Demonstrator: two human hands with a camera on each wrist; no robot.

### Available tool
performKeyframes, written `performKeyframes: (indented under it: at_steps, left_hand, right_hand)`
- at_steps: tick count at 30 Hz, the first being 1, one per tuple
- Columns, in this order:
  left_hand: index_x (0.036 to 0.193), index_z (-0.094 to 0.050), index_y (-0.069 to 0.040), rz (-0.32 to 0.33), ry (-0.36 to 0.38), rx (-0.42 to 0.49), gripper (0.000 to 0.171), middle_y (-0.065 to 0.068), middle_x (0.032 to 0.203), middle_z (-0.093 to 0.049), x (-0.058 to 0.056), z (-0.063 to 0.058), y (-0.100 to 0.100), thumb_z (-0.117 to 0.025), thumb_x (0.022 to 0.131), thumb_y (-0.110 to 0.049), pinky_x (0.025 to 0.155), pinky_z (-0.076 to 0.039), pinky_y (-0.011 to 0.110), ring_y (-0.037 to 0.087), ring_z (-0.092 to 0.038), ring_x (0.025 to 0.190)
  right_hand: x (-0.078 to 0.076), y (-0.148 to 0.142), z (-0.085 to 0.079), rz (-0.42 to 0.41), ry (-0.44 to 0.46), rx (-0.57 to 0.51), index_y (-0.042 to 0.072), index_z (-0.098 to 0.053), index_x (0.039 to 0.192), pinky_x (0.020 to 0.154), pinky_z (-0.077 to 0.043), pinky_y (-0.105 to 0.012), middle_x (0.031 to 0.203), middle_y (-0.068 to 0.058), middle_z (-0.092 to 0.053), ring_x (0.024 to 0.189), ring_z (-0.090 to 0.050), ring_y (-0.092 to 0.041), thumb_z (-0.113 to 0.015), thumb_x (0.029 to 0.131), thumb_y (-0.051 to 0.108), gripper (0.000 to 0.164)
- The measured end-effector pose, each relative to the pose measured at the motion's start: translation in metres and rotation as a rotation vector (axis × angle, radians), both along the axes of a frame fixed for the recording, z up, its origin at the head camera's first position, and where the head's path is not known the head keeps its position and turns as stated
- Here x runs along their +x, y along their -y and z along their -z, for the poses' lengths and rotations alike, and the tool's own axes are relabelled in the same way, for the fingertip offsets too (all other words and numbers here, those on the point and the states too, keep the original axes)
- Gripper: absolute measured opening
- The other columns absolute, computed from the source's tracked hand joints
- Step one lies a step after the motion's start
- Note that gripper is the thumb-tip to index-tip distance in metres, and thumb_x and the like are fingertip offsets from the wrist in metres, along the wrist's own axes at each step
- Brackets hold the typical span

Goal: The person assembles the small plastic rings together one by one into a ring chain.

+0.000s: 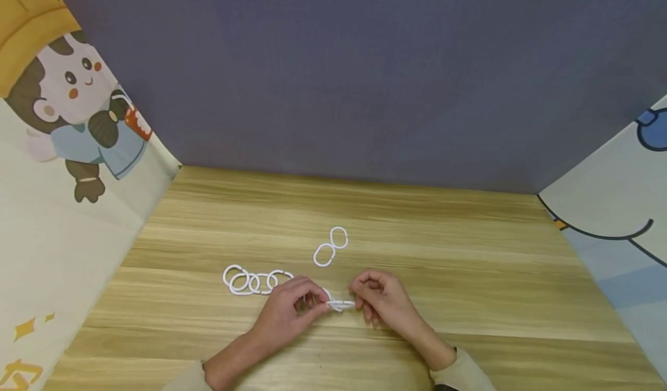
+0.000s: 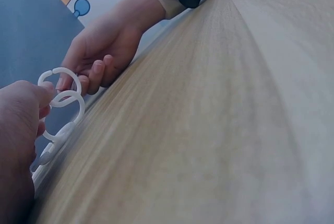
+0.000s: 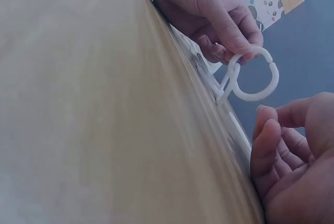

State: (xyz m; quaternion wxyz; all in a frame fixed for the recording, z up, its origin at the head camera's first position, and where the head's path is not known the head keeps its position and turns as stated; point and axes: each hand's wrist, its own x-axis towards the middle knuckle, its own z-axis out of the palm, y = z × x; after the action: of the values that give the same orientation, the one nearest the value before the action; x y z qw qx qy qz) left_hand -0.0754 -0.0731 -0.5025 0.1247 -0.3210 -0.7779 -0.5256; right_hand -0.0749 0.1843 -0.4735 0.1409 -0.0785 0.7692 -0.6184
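My left hand (image 1: 289,307) pinches a white plastic C-shaped ring link (image 3: 255,96) between thumb and finger, just over the table. The link has a small gap in its rim and hooks through another white link (image 2: 82,112) hanging below it. My right hand (image 1: 385,301) is close by on the right, its fingers loosely bent with nothing in them. In the right wrist view, the right fingertips (image 3: 267,125) are a little apart from the held link. A chain of several white links (image 1: 245,284) lies left of the left hand, partly hidden behind it.
Two joined white links (image 1: 324,255) lie on the wooden table (image 1: 458,246) beyond the hands. A dark grey-blue panel (image 1: 339,78) stands at the back. Cartoon-printed panels (image 1: 88,217) flank the table on both sides.
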Motion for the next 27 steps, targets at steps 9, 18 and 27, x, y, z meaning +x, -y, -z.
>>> performKeyframes:
  at_steps: [9, 18, 27]
  left_hand:
    - [0.098, -0.079, -0.017, 0.008, 0.016, 0.016, 0.023, -0.01, 0.087, -0.071, 0.001, 0.001, -0.001, -0.095, 0.085, -0.006, 0.06, -0.054, 0.022, -0.001, -0.06, 0.076]
    - [0.097, -0.08, -0.017, 0.008, 0.018, 0.013, 0.022, -0.01, 0.087, -0.072, 0.001, 0.001, 0.0, -0.095, 0.085, -0.006, 0.06, -0.054, 0.022, 0.0, -0.06, 0.075]
    - [0.098, -0.08, -0.018, 0.004, 0.016, -0.001, 0.021, -0.011, 0.086, -0.071, 0.0, 0.0, 0.001, -0.094, 0.086, -0.009, 0.059, -0.053, 0.022, 0.002, -0.06, 0.073]
  right_hand:
    - [-0.014, -0.008, -0.01, 0.053, -0.056, -0.005, -0.012, -0.068, 0.114, 0.046, -0.045, -0.02, 0.08, -0.01, -0.068, 0.055, -0.057, -0.009, -0.068, 0.11, 0.01, 0.022]
    - [-0.038, -0.002, -0.019, 0.122, -0.094, 0.021, -0.007, -0.071, 0.112, 0.046, -0.042, -0.021, 0.083, -0.015, -0.07, 0.055, -0.055, -0.01, -0.073, 0.106, 0.006, 0.015]
    - [-0.067, 0.011, -0.01, 0.062, -0.231, 0.103, 0.0, -0.078, 0.113, 0.052, -0.049, -0.022, 0.088, -0.017, -0.071, 0.059, -0.058, -0.013, -0.078, 0.103, 0.007, 0.012]
